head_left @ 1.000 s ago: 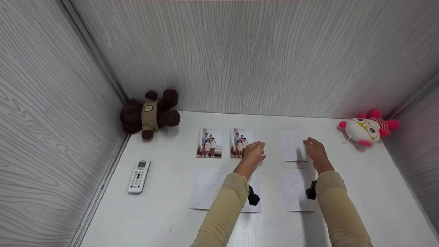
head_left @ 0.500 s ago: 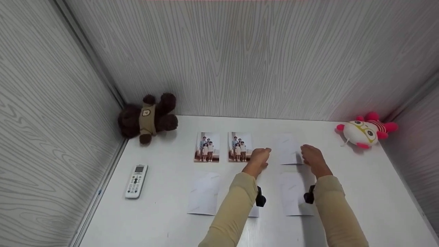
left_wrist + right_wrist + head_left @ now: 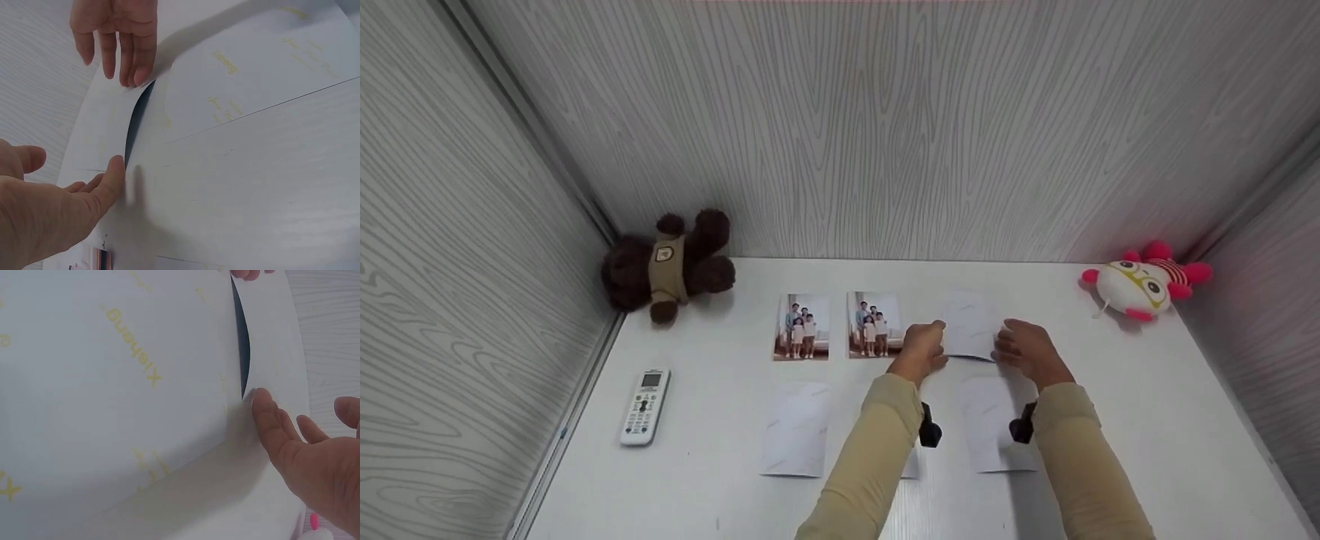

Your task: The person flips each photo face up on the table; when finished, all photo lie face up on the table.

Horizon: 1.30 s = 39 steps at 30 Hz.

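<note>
A blank white photo back lies in the back row, its near edge bowed up off the table. My left hand touches its left edge with the fingertips. At the opposite edge, my right hand has its fingertips against the near right corner. In the left wrist view, a dark printed underside shows beneath the raised edge, with fingers fairly straight. Two family photos lie face up to the left. Three more white sheets lie in front; my left sleeve partly hides the middle one. Yellow lettering marks the white sheets in the wrist views.
A brown teddy bear lies at the back left corner, with a white remote control in front of it. A pink and white plush toy lies at the back right. Grained panels wall the table.
Both hands have come closer together and now touch the back-row sheet from either side. Its near edge has bowed upward. The head view has shifted slightly.
</note>
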{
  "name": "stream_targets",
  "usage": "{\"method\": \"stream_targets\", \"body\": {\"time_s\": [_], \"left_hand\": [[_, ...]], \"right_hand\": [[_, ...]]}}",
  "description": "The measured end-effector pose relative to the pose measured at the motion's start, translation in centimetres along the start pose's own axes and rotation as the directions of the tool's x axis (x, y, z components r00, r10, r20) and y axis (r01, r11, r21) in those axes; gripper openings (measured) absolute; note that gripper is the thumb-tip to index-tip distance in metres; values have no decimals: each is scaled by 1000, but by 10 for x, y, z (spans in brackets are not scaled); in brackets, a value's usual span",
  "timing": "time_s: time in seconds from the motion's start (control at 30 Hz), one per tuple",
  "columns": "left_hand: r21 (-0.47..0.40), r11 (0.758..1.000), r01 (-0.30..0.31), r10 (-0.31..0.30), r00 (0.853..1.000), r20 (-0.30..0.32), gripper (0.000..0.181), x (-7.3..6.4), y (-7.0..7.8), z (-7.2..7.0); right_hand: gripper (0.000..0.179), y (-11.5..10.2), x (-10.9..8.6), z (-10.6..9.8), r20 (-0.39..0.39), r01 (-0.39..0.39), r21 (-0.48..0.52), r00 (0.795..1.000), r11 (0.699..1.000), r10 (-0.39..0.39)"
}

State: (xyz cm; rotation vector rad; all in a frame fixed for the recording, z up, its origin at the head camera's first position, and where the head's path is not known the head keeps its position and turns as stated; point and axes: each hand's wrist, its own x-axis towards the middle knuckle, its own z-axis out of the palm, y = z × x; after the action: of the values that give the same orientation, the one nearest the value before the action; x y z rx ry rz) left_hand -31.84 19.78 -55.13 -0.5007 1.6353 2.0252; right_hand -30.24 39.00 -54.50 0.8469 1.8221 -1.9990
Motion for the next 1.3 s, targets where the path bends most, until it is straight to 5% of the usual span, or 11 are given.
{"method": "stream_targets", "body": {"time_s": [0.3,0.4,0.53,0.87,1.1,1.2,1.3], "left_hand": [[106,994,12,-12,1000,4,26,3,-8,-6],[150,989,0,2,1000,-9,9,0,-9,-6],[207,978,-26,33,999,-28,21,-4,-9,-5],[303,944,-129,130,991,17,22,-15,3,-17],[204,956,-212,202,977,67,26,-18,11,-45],[272,909,-317,302,948,96,30,-13,14,-55],[452,780,-432,423,897,126,40,-9,16,-61]], "right_hand": [[58,0,-3,0,-23,-31,22,999,999,32],[42,2,-1,1,-23,-14,-31,1000,999,14],[15,5,3,1,-41,20,-113,999,993,-25],[23,5,-2,7,-5,119,-235,992,965,-123],[62,-5,-16,26,80,117,-93,991,989,-110],[64,-13,-20,32,97,119,0,988,993,-119],[63,-20,-25,33,104,122,71,986,990,-129]]}}
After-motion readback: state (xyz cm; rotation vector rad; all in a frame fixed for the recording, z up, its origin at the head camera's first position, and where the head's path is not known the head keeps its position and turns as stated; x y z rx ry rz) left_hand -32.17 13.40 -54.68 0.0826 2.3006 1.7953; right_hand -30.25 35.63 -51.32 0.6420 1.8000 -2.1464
